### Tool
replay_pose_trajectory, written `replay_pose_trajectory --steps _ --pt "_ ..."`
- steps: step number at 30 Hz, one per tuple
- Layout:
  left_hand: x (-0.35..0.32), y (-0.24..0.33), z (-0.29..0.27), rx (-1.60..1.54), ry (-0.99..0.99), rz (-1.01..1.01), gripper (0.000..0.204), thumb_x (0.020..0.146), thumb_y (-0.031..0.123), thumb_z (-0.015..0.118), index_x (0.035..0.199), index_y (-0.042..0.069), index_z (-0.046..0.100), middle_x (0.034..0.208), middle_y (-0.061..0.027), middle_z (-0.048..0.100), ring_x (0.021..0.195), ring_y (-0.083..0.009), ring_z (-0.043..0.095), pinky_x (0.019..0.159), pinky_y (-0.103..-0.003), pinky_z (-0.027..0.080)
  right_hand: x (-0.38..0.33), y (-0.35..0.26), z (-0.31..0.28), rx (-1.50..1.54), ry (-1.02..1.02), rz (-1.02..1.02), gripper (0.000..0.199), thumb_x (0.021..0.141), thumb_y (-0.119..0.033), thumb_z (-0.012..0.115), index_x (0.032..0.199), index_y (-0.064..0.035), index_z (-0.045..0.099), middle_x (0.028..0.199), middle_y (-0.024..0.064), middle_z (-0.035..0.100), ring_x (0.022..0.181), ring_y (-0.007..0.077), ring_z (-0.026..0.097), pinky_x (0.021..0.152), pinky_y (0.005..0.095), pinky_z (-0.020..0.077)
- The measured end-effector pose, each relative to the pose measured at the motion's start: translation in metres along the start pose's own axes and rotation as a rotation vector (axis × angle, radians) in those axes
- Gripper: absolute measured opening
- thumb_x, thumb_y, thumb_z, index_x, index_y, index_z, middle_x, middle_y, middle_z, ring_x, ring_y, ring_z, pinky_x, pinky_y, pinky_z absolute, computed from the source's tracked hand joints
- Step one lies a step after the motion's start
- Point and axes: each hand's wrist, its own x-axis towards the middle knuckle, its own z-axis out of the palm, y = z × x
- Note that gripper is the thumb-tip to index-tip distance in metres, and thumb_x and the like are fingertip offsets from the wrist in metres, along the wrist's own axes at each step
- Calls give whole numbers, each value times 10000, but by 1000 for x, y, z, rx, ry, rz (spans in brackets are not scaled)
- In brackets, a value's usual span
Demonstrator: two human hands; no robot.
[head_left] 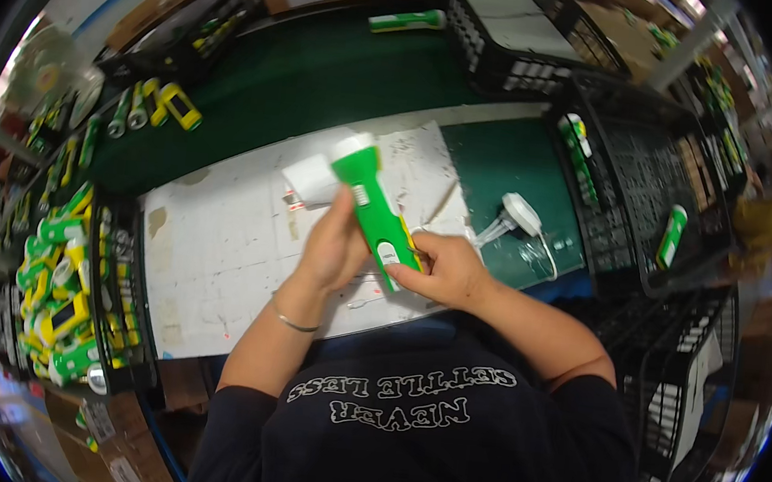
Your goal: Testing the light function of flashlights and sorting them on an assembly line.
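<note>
The green flashlight (375,210) is at mid-view, over the white board (217,262), its white head (356,148) toward 11 o'clock; the left hand (332,247) holds it along its 8 o'clock side, fingertips hidden behind; the right hand (450,270) grips the tail end toward 5 o'clock, thumb on top; it is probably light, stiff, slightly slippery plastic, best held by the barrel, its lens likely the fragile part; 1 pale label (388,252) bears small dark print; the dark shirt (439,460), at 6 o'clock, carries 2 lines of white-outlined lettering.
</note>
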Motion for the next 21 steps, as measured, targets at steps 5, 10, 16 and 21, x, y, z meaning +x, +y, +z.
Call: replay_pose_trajectory --steps 5,10,16,21 --pt "-13 27 -15 139 176 158 549 927 479 345 1351 132 319 1167 -68 502 1064 -234 504 855 -420 446 5 24 -148 -91 573 -98 305 750 -316 681 854 -33 632 667 54 581 591 97 545 550 253 444" --pt "-15 30 -23 154 204 190 481 942 394 354 1345 131 333 1145 -66 516 1028 -219 514 844 -390 452 -6 117 -302 -826 389 735 552 763 -572 533 799 -40 674 729 144 647 701 297 634 642 390 487" --pt "-9 36 -25 221 214 102 447 929 322 407 1318 106 363 1128 -53 518 990 -192 521 822 -325 444 -8 182 -317 -909 18 969 564 709 -548 596 784 6 670 787 202 646 794 319 638 767 398 484" --pt "3 43 -24 226 265 37 425 905 270 449 1294 109 387 1124 -47 512 965 -175 514 812 -307 439 112 95 -305 -1000 650 262 401 804 -405 546 990 -55 607 883 154 639 856 341 598 720 424 471"
